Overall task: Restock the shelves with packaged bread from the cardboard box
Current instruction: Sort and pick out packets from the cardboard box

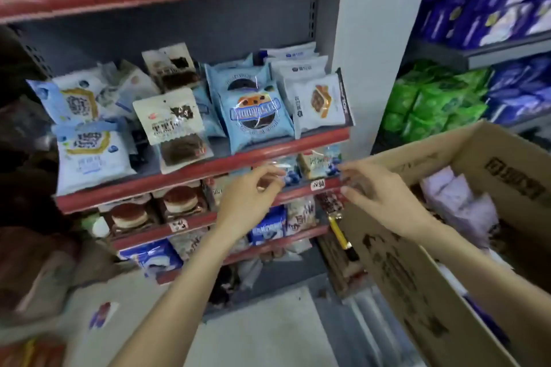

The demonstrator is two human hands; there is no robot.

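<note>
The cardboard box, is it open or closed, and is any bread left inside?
Open. The cardboard box has its flaps up, and pale purple packets show inside it.

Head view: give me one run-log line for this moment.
step: shelving | left hand: pinches blueberry pack | right hand: pinches same pack | pack: at second shelf front | box: open, right, pale packs inside

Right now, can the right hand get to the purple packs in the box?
Probably yes: the right hand is by the cardboard box's open top, and the purple packs lie uncovered inside, though it pinches a clear packet.
</note>
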